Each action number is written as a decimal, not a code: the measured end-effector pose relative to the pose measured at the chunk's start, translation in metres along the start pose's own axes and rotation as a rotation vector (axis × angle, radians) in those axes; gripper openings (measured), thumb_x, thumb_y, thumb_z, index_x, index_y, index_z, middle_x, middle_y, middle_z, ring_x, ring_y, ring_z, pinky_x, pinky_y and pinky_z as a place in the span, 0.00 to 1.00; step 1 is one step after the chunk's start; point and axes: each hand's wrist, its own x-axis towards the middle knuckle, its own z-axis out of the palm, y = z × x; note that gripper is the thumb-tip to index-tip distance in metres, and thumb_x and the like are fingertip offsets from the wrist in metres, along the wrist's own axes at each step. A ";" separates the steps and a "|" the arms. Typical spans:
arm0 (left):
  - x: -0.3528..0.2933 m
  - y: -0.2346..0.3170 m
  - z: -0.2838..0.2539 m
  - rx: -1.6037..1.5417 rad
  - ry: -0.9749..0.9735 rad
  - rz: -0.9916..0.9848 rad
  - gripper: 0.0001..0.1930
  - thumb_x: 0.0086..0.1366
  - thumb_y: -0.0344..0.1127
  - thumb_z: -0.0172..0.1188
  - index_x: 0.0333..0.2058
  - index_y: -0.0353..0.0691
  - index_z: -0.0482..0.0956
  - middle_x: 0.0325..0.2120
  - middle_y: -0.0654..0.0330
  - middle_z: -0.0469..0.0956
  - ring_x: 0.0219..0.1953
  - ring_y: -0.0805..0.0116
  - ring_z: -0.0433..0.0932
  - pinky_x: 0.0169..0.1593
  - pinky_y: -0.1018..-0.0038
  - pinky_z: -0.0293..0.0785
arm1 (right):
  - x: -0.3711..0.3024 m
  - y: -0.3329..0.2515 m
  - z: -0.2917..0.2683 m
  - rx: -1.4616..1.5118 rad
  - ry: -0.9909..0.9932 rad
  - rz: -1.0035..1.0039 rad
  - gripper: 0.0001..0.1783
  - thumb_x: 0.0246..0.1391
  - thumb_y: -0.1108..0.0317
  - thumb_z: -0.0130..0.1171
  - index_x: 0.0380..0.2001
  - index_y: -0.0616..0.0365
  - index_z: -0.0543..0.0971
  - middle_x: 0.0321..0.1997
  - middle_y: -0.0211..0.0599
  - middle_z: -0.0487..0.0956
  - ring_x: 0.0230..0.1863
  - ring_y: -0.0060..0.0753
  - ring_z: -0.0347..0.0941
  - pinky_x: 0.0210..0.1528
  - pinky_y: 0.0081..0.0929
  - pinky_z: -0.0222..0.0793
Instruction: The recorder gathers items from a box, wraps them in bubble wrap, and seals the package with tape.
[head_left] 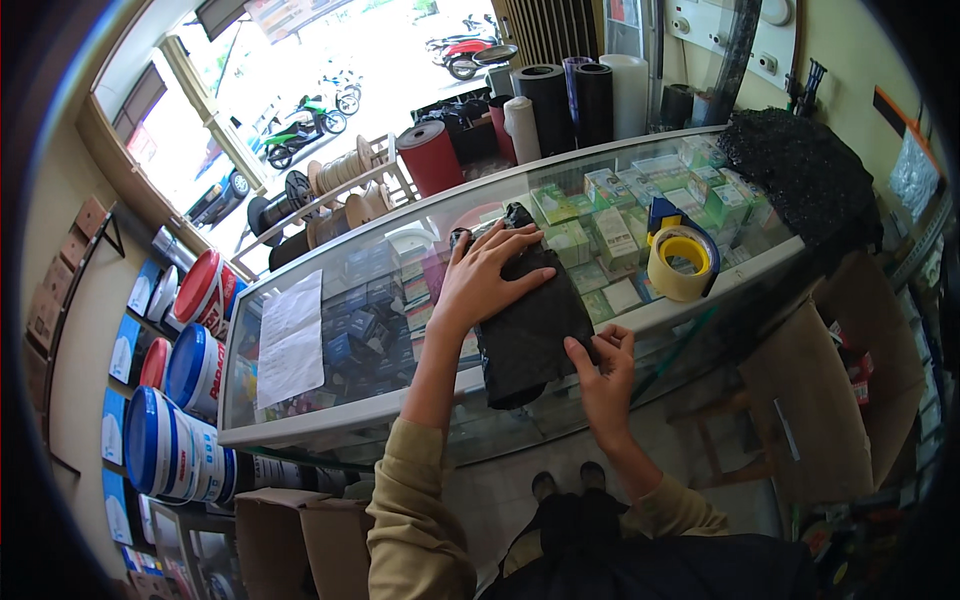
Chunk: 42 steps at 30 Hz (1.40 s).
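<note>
Package [530,325], black, just one: left hand [490,270] spread on top, right hand [606,375] pinching its edge.

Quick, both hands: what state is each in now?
Left hand: open, spread across the black package.
Right hand: partly curled at the package's right edge; whether it grips cannot be told.

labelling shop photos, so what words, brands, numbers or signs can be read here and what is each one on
Wording and brands are not copied out here, only where print stands.
Blue-lidded white bucket, lower left: large lettering on its side.
Small boxes under the glass: print mostly too small to read.
White sheet on the counter: any writing too faint to read.
Black package under the left hand: no print visible.
</note>
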 end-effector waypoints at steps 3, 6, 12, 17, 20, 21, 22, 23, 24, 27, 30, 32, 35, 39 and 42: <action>-0.010 0.020 -0.003 0.115 0.282 -0.014 0.21 0.53 0.52 0.63 0.45 0.53 0.78 0.51 0.66 0.73 0.60 0.63 0.64 0.66 0.53 0.43 | 0.004 -0.001 -0.004 0.060 0.009 0.094 0.13 0.45 0.68 0.67 0.24 0.65 0.74 0.38 0.33 0.64 0.40 0.25 0.62 0.38 0.23 0.62; -0.033 0.045 0.008 0.094 0.341 0.055 0.17 0.51 0.44 0.65 0.41 0.52 0.80 0.49 0.68 0.74 0.57 0.66 0.67 0.65 0.55 0.45 | 0.008 -0.003 -0.006 -0.052 -0.026 0.131 0.14 0.44 0.67 0.68 0.28 0.61 0.73 0.40 0.35 0.68 0.40 0.25 0.66 0.39 0.22 0.65; -0.046 0.061 0.026 0.060 0.316 0.003 0.15 0.55 0.38 0.62 0.42 0.50 0.79 0.45 0.69 0.76 0.54 0.67 0.69 0.62 0.61 0.51 | 0.027 0.002 -0.012 0.118 -0.116 0.179 0.23 0.41 0.70 0.70 0.42 0.63 0.74 0.38 0.46 0.78 0.38 0.30 0.77 0.37 0.22 0.72; -0.050 0.061 0.021 -0.020 0.267 -0.011 0.19 0.55 0.36 0.61 0.47 0.50 0.77 0.49 0.67 0.75 0.57 0.65 0.68 0.60 0.63 0.55 | 0.032 0.007 -0.016 0.192 -0.214 0.258 0.30 0.41 0.75 0.69 0.50 0.71 0.72 0.35 0.45 0.80 0.35 0.24 0.77 0.40 0.19 0.73; -0.050 0.054 0.017 -0.048 0.201 0.002 0.20 0.55 0.33 0.60 0.49 0.50 0.75 0.51 0.66 0.74 0.58 0.64 0.67 0.59 0.64 0.56 | 0.022 0.010 -0.013 0.293 -0.152 0.283 0.25 0.42 0.77 0.68 0.46 0.74 0.74 0.35 0.42 0.80 0.35 0.22 0.76 0.40 0.18 0.73; -0.050 0.055 0.016 -0.046 0.200 0.001 0.20 0.55 0.33 0.60 0.49 0.50 0.75 0.51 0.66 0.74 0.58 0.64 0.67 0.59 0.64 0.56 | 0.018 0.008 -0.011 0.295 -0.152 0.285 0.25 0.42 0.77 0.68 0.46 0.74 0.74 0.35 0.42 0.80 0.35 0.22 0.76 0.40 0.18 0.73; -0.049 0.058 0.016 -0.043 0.213 -0.022 0.20 0.55 0.33 0.60 0.49 0.50 0.75 0.50 0.65 0.75 0.58 0.64 0.68 0.59 0.65 0.56 | 0.014 0.007 -0.008 0.276 -0.080 0.245 0.24 0.43 0.78 0.67 0.45 0.73 0.74 0.36 0.42 0.80 0.36 0.22 0.76 0.40 0.18 0.73; -0.048 0.060 0.016 -0.039 0.226 -0.046 0.20 0.55 0.32 0.60 0.49 0.49 0.75 0.49 0.65 0.76 0.57 0.64 0.68 0.59 0.65 0.57 | 0.010 0.006 -0.004 0.257 -0.010 0.206 0.22 0.43 0.78 0.66 0.44 0.72 0.75 0.36 0.41 0.80 0.36 0.22 0.76 0.39 0.17 0.73; -0.048 0.061 0.016 -0.036 0.225 -0.048 0.20 0.55 0.32 0.60 0.49 0.49 0.75 0.49 0.65 0.76 0.57 0.64 0.68 0.59 0.65 0.57 | 0.007 0.007 0.000 0.260 -0.011 0.209 0.22 0.43 0.78 0.66 0.44 0.72 0.75 0.36 0.41 0.80 0.36 0.22 0.76 0.39 0.17 0.73; -0.048 0.064 0.018 -0.019 0.248 -0.070 0.21 0.54 0.31 0.60 0.49 0.49 0.75 0.48 0.66 0.76 0.56 0.66 0.69 0.59 0.65 0.57 | -0.001 0.007 0.008 0.162 0.015 0.100 0.20 0.42 0.79 0.66 0.42 0.70 0.76 0.36 0.38 0.79 0.37 0.24 0.76 0.39 0.21 0.73; -0.048 0.066 0.023 0.031 0.266 -0.083 0.24 0.53 0.32 0.62 0.51 0.50 0.73 0.50 0.66 0.73 0.57 0.64 0.67 0.58 0.64 0.58 | -0.006 -0.002 0.012 -0.188 0.000 -0.201 0.19 0.39 0.81 0.65 0.39 0.67 0.77 0.35 0.38 0.77 0.36 0.30 0.76 0.39 0.25 0.72; -0.051 0.075 0.019 0.271 0.410 -0.166 0.30 0.47 0.35 0.67 0.52 0.52 0.73 0.52 0.64 0.71 0.56 0.63 0.66 0.55 0.64 0.60 | -0.006 -0.002 0.014 -0.252 0.003 -0.249 0.20 0.37 0.82 0.64 0.38 0.63 0.78 0.34 0.40 0.74 0.35 0.38 0.74 0.39 0.29 0.70; -0.070 0.081 0.016 0.282 0.568 -0.397 0.34 0.43 0.40 0.72 0.52 0.48 0.71 0.50 0.60 0.70 0.55 0.60 0.65 0.54 0.63 0.61 | -0.005 0.005 0.011 -0.216 -0.002 -0.273 0.19 0.38 0.83 0.62 0.38 0.61 0.77 0.33 0.41 0.73 0.34 0.39 0.73 0.37 0.31 0.68; -0.112 0.075 0.029 -0.237 0.741 -0.764 0.29 0.46 0.37 0.72 0.46 0.37 0.71 0.40 0.57 0.73 0.43 0.64 0.72 0.44 0.70 0.68 | -0.006 -0.002 0.009 -0.273 -0.046 -0.410 0.19 0.38 0.84 0.61 0.38 0.59 0.77 0.32 0.38 0.72 0.34 0.39 0.70 0.36 0.32 0.66; -0.113 0.080 0.044 -0.519 0.811 -0.744 0.20 0.49 0.30 0.69 0.40 0.32 0.74 0.32 0.55 0.74 0.35 0.63 0.73 0.38 0.71 0.69 | -0.009 -0.003 0.010 -0.300 -0.105 -0.470 0.19 0.38 0.84 0.60 0.38 0.57 0.78 0.30 0.36 0.71 0.34 0.38 0.69 0.35 0.32 0.66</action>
